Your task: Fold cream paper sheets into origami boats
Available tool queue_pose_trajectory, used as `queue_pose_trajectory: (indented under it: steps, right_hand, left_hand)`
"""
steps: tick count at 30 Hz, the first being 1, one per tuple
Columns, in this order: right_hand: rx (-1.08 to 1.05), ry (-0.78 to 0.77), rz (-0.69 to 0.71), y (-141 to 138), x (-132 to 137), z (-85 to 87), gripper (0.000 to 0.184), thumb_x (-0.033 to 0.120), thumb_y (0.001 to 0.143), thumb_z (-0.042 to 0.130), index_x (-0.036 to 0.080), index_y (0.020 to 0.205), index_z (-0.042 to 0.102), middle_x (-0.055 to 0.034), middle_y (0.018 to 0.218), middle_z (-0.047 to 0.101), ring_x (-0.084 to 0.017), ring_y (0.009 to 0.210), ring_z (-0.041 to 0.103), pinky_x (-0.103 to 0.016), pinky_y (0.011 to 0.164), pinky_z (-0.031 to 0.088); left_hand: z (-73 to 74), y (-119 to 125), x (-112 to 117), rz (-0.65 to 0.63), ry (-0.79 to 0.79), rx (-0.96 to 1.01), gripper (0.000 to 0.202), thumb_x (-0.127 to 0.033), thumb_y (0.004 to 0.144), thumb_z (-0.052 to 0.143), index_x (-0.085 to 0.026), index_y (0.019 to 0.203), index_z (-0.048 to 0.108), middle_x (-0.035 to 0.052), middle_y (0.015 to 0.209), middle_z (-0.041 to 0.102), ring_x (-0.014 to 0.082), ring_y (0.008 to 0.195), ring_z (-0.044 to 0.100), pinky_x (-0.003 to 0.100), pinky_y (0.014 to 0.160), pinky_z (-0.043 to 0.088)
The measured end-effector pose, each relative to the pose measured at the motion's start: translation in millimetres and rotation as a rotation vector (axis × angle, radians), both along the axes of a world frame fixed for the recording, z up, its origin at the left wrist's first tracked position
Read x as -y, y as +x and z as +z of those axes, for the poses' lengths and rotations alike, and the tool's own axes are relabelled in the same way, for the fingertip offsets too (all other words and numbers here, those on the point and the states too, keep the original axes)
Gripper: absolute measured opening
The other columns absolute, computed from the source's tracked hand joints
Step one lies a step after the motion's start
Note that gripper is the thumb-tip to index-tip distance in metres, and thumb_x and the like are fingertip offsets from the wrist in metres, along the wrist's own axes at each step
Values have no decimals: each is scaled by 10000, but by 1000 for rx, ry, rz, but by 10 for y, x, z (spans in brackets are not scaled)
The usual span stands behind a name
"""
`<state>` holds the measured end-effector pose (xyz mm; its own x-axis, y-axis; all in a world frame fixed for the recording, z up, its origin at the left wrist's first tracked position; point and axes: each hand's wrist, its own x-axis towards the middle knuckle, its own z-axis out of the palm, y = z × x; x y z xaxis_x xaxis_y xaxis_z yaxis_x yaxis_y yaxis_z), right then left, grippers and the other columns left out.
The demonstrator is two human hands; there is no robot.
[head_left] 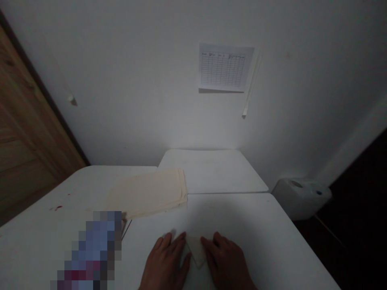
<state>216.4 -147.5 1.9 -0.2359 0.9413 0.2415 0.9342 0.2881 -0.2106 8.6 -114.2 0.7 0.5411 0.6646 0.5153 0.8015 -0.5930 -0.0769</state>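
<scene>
Both my hands rest on a white table (266, 241) near its front edge. Between them lies a small folded piece of cream cloth (196, 250), pointed toward me. My left hand (166, 264) lies flat with fingers stretched over the cloth's left side. On the cloth's right side my right hand (226, 262) presses down, its fingers also flat and extended. A stack of cream cloths (148, 193) lies on the table beyond my left hand.
A second white table (211, 171) stands against the wall behind. A printed sheet (225, 68) hangs on the wall. A wooden door (24, 153) is at left, a white container (302, 195) on the floor at right, and a blurred-out patch (90, 253) at lower left.
</scene>
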Motion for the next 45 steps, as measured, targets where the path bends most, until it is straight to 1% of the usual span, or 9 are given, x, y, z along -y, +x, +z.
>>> queue_pose_trajectory:
  steps: [6, 8, 10, 13, 16, 20, 26, 32, 45]
  right_hand:
    - [32, 9, -7, -4, -14, -14, 346, 217, 894, 529, 339, 1217, 558, -24, 933, 637, -168, 753, 618, -255, 659, 423]
    - [45, 14, -7, -3, -16, -16, 346, 215, 899, 526, 336, 1222, 552, -30, 947, 640, -172, 755, 620, -258, 654, 422]
    - [45, 6, -4, -1, -16, -23, 347, 207, 899, 527, 336, 1220, 549, -27, 945, 640, -175, 761, 621, -260, 656, 423]
    - [39, 5, 4, 3, -15, -45, 357, 189, 887, 537, 330, 1215, 548, -21, 934, 634, -172, 766, 617, -258, 667, 422]
    - [49, 26, -1, -1, -9, -64, 374, 164, 873, 539, 323, 1211, 550, -22, 938, 629, -173, 768, 612, -259, 671, 420]
    - [51, 47, -15, -17, 19, -59, 386, 144, 863, 542, 311, 1211, 552, -28, 939, 626, -184, 785, 614, -264, 672, 429]
    - [58, 65, -57, 29, 89, -102, 401, 130, 842, 539, 298, 1206, 556, -47, 976, 628, -199, 832, 608, -279, 709, 454]
    - [63, 110, -97, 102, 132, -202, 396, 162, 854, 504, 306, 1220, 555, -65, 1006, 633, -222, 846, 612, -312, 718, 468]
    - [82, 131, -163, 213, 207, -256, 343, 236, 901, 460, 261, 1226, 568, -103, 985, 635, -244, 851, 618, -346, 710, 488]
  left_hand:
    - [-71, -21, 12, 16, 28, 46, 319, -274, 819, 551, -193, 1122, 607, 68, 1020, 725, 320, 912, 643, 459, 743, 547]
    - [-90, -23, 15, -3, 36, 58, 313, -230, 831, 523, -173, 1128, 605, 95, 1086, 703, 309, 936, 645, 447, 762, 560]
    - [-78, -13, 12, -94, 32, 49, 343, -159, 837, 478, -159, 1160, 594, 113, 1215, 647, 289, 1045, 622, 415, 836, 558]
    - [1, 21, 7, -323, -55, -19, 479, -74, 812, 443, -157, 1275, 533, 95, 1348, 560, 248, 1239, 513, 354, 964, 511]
    - [91, 52, 14, -411, -184, -30, 592, -70, 795, 465, -169, 1378, 438, 80, 1377, 535, 227, 1273, 483, 338, 1001, 488]
    - [96, 64, 24, -398, -236, 57, 601, -75, 805, 472, -184, 1394, 428, 75, 1356, 554, 228, 1261, 498, 344, 994, 492]
    - [48, 81, 11, -399, -232, 72, 560, -102, 824, 487, -192, 1376, 465, 61, 1350, 561, 220, 1253, 506, 315, 993, 488]
    - [28, 67, 14, -379, -181, 67, 529, -120, 825, 498, -198, 1349, 494, 62, 1331, 579, 228, 1222, 538, 342, 991, 493]
    - [34, 85, 16, -353, -174, 34, 513, -137, 834, 495, -189, 1344, 492, 88, 1324, 583, 239, 1203, 556, 361, 989, 495]
